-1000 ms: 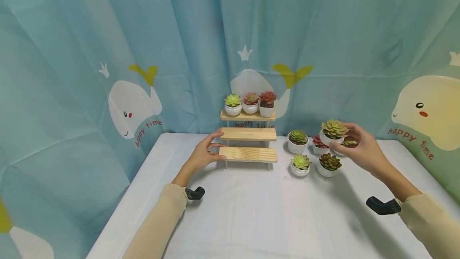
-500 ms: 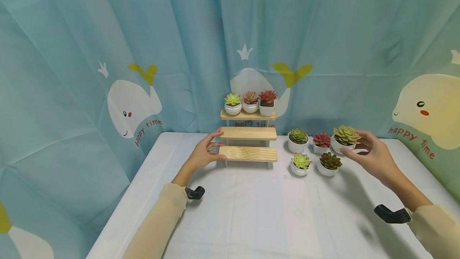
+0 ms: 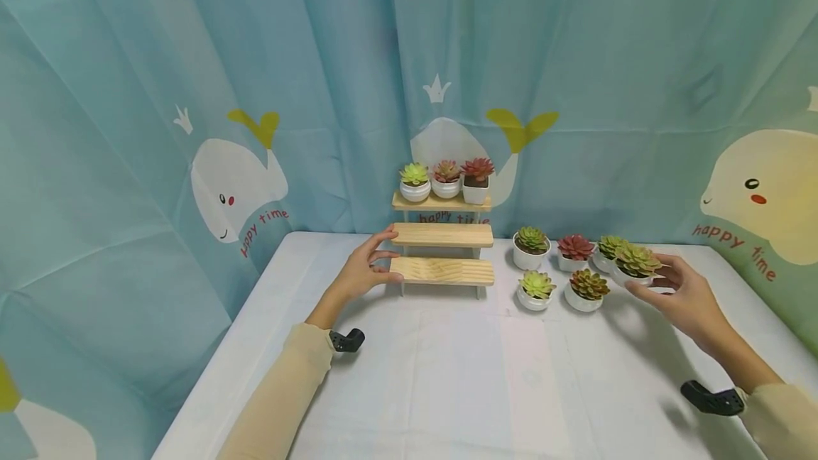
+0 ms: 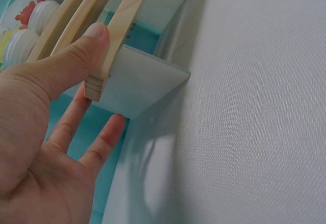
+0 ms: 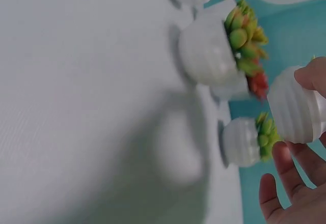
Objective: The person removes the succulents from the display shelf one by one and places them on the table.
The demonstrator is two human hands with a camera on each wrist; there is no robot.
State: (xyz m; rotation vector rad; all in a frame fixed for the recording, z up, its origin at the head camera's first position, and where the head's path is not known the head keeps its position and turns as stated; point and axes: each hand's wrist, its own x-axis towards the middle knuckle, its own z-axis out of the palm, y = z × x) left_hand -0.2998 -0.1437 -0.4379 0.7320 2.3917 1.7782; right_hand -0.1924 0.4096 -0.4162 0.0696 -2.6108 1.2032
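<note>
My left hand (image 3: 359,275) grips the left end of a three-tier wooden stand (image 3: 442,270). In the left wrist view its thumb (image 4: 84,56) lies on the lowest board, with fingers on the far side. My right hand (image 3: 691,300) holds a potted green succulent (image 3: 636,261) by its white pot (image 5: 295,107), between thumb and fingers. That pot hangs above the table, its shadow below it. Just behind it, partly covered, stands another green succulent (image 3: 611,247). On the top tier sit a lime succulent (image 3: 415,183), a pinkish one (image 3: 446,179) and a red one (image 3: 476,181).
Right of the stand, the white table (image 3: 460,375) bears a green succulent (image 3: 530,248), a red one (image 3: 574,253), a light green one (image 3: 535,289) and a dark green-red one (image 3: 586,291). A blue whale-print curtain (image 3: 319,91) hangs behind.
My right hand has moved right and toward me, carrying the held succulent. The red succulent and the green one behind the held pot show more now. My left hand keeps its place.
</note>
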